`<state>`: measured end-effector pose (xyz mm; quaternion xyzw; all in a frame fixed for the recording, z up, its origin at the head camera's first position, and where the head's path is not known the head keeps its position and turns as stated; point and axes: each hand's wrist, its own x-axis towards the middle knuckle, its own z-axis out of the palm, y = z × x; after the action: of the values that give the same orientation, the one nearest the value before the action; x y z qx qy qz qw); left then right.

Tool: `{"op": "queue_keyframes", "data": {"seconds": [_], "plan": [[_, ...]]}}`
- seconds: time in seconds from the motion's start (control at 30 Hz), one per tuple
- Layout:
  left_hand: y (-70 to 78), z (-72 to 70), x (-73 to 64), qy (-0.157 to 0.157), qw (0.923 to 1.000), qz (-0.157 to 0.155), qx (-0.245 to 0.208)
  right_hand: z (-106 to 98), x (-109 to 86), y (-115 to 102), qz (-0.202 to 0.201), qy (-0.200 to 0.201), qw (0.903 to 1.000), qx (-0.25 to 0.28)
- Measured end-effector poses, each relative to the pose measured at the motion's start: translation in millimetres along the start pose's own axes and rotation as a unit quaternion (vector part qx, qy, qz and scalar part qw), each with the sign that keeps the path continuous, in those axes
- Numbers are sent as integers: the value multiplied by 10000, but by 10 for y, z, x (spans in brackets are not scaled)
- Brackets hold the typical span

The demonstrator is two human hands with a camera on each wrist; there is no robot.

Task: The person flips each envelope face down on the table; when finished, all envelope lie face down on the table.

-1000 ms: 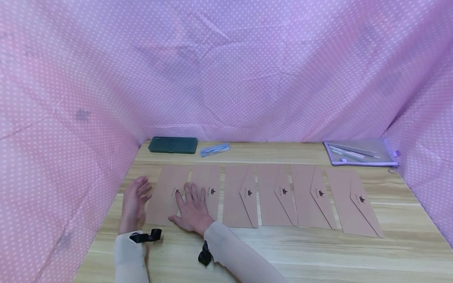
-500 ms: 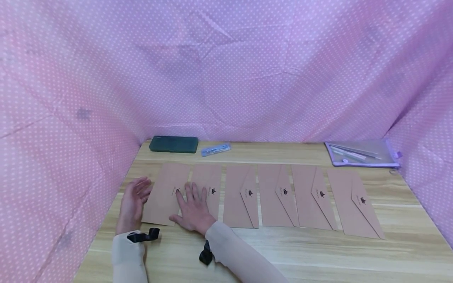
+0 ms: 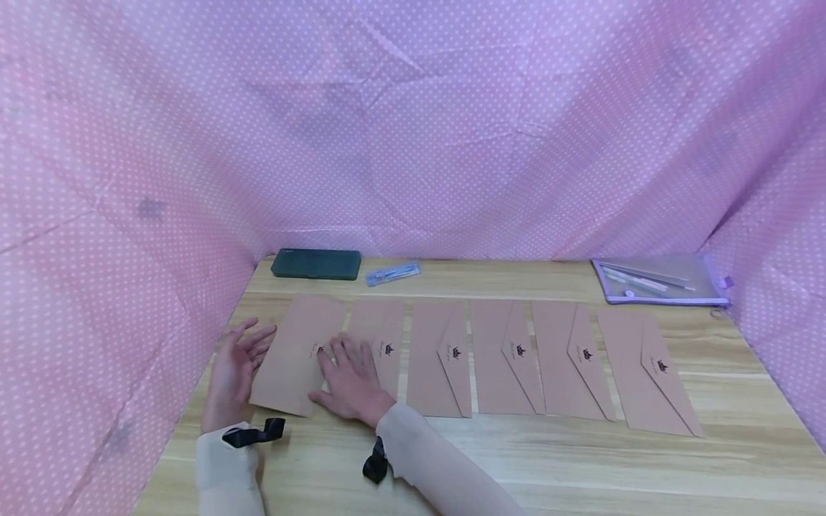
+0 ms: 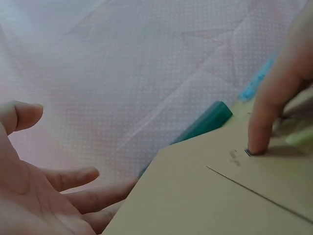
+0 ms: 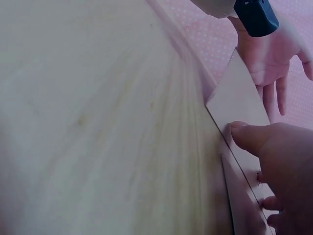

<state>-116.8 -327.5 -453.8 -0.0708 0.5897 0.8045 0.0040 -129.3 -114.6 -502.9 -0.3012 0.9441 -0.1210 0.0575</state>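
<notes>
The leftmost brown paper envelope (image 3: pixel 298 358), with a small black crown print, stands raised along its left side. My left hand (image 3: pixel 234 369) is beside that raised edge, palm turned toward it, fingers loosely extended. In the left wrist view some fingers of the left hand (image 4: pixel 44 196) pass behind the envelope (image 4: pixel 195 196). My right hand (image 3: pixel 351 383) lies spread across the right side of this envelope and onto the neighbouring envelope (image 3: pixel 377 322). The thumb of the right hand (image 5: pixel 288 161) rests on the paper near its lower edge in the right wrist view.
Several more envelopes (image 3: pixel 435 358) lie in a row to the right on the wooden table (image 3: pixel 548 459). Behind them are a dark green case (image 3: pixel 316 264), a small blue packet (image 3: pixel 392 274) and a purple-edged zip pouch (image 3: pixel 658 279) of pens. Pink dotted cloth (image 3: pixel 413 143) surrounds the table.
My left hand has moved slightly left and turned its palm up more. The leftmost envelope's left side has risen and shifted left. My right hand has stayed nearly in place.
</notes>
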Motion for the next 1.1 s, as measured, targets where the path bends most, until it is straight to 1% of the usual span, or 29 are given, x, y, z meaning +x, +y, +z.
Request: {"op": "queue_keyframes", "data": {"seconds": [0.1,0.2,0.3,0.4,0.5,0.7,0.8,0.97,1.1], "plan": [[49,9,-27,-117,9994,256,-209,-25,6,-11,-172,105,9998,17],[99,28,-54,-276,9977,541,-315,-53,16,-20,-302,150,9990,281],[136,52,-72,-474,9956,764,-246,-71,23,-22,-332,127,9965,759],[164,82,-85,-621,9943,863,-37,-85,28,-23,-303,125,9917,1240],[186,117,-89,-700,9935,888,152,-106,28,-23,-244,148,9848,1712],[212,187,-96,-793,9921,944,225,-161,16,-30,-123,67,9684,2490],[216,214,-103,-904,9906,1008,212,-186,15,-48,-27,22,9599,2804],[213,256,-100,-1192,9857,1190,82,-234,12,-72,97,-19,9438,3304],[207,289,-91,-1368,9826,1257,35,-275,0,-74,91,19,9346,3557]]}}
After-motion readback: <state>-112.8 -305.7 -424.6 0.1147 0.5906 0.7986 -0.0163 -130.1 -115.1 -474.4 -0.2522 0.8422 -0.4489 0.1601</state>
